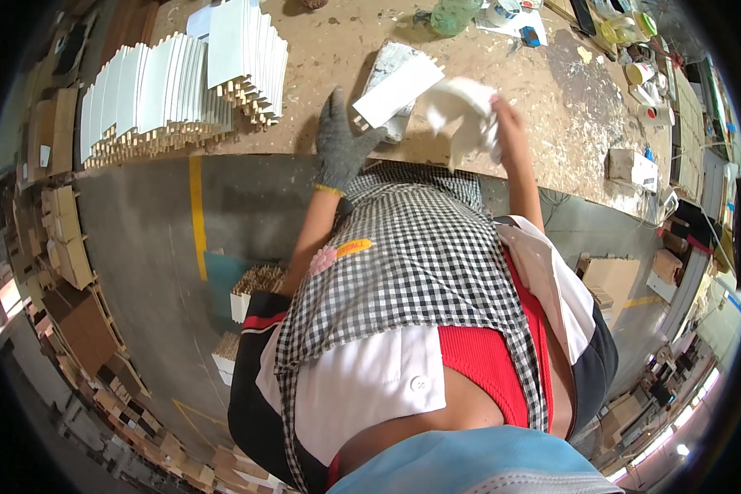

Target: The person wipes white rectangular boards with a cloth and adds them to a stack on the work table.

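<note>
A white painted panel [398, 89] with wooden dowel pegs at both ends lies tilted across a paint-stained block [393, 59] near the table's front edge. My left hand [339, 142] wears a grey knit glove. Its fingers are stretched out on the tabletop, and its thumb reaches to the near end of the panel; whether it presses on the panel I cannot tell. Just right of the panel, my bare right hand [509, 132] grips a white cloth [463, 111], which is blurred by motion and hangs over the table edge.
Stacks of similar white panels [160, 86] with pegs stand at the table's left. A green bottle [453, 15], a blue box [530, 36], several cups [655, 115] and a white block [632, 169] sit on the paint-spotted table [568, 107]. More pegged pieces [259, 284] are stacked below, left of me.
</note>
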The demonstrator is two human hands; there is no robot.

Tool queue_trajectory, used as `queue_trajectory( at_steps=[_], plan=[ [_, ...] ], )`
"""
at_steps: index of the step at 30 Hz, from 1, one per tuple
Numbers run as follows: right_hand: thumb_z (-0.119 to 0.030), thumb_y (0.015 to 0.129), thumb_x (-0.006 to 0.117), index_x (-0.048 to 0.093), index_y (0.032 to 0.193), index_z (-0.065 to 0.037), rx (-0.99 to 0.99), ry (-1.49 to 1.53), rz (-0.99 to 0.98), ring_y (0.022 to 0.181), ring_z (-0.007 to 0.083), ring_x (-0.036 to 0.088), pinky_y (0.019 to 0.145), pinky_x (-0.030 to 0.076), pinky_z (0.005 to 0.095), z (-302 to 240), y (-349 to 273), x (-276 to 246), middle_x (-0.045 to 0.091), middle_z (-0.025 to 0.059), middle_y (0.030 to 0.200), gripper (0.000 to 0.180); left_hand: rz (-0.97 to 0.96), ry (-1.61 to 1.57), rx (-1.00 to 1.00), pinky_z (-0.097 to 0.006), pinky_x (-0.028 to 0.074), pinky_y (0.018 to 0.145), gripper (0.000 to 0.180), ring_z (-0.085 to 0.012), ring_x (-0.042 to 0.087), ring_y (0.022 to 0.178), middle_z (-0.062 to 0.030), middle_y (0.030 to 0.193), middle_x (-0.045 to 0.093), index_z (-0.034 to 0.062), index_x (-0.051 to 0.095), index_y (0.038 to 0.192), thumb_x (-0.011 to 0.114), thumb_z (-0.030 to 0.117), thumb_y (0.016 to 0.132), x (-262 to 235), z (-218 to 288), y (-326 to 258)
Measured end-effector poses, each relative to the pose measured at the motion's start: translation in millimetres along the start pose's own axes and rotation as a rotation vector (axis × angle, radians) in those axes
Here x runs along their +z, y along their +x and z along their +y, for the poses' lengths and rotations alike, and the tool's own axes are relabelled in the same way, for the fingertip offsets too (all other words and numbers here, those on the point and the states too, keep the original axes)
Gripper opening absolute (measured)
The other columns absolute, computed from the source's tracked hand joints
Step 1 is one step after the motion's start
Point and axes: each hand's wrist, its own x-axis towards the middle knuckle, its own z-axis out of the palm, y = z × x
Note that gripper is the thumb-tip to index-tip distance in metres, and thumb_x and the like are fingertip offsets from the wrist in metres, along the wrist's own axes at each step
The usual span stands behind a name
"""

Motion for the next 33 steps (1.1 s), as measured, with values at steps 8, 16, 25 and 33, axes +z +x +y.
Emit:
queue_trajectory(
  at_steps=[8,16,25,33],
  plan=[
    [-0.023,0.093,0.059,0.066,0.121,-0.020,-1.210,-1.207,-0.258,0.131,0.0269,0.048,0.106,0.039,0.0547,46.1,-13.9,118.3,0.051,0.0096,0.142,0.028,-0.170,-0.594,-0.085,-0.041,0.048,0.100,0.103,-0.0347,0.055,0.122,-0.0216,0.138,0.051,0.0019,0.027,0.150,0.086,0.029,0.070,38.0,-19.7,-2.7],
    [-0.026,0.100,0.050,0.069,0.099,-0.002,-0.499,-0.820,0.207,0.087,0.0370,0.063,0.078,0.049,0.0430,20.7,113.2,28.7,0.067,0.0172,0.098,0.030,-0.069,-0.326,-0.093,-0.041,0.048,0.097,0.100,-0.0322,0.057,0.120,-0.0235,0.135,0.053,-0.0035,0.030,0.147,0.086,0.032,0.072,28.2,2.2,-12.4],
    [-0.028,0.093,0.064,0.069,0.086,-0.008,-1.290,-0.728,0.651,0.072,0.0328,0.063,0.064,0.051,0.0413,-145.6,126.8,40.8,0.067,0.0082,0.088,0.022,-0.044,-0.340,-0.082,-0.042,0.046,0.100,0.082,-0.0327,0.055,0.122,-0.0226,0.135,0.054,0.0005,0.044,0.141,0.083,0.030,0.075,40.0,-8.1,-22.2],
    [-0.028,0.074,0.080,0.065,0.113,-0.022,-1.205,-0.991,0.552,0.081,0.0300,0.063,0.069,0.053,0.0408,-102.5,174.0,48.6,0.062,0.0069,0.098,0.042,-0.068,-0.433,-0.107,-0.041,0.046,0.101,0.082,-0.0302,0.051,0.126,-0.0213,0.139,0.049,0.0003,0.042,0.142,0.084,0.026,0.076,33.2,3.7,-23.5]
  ],
)
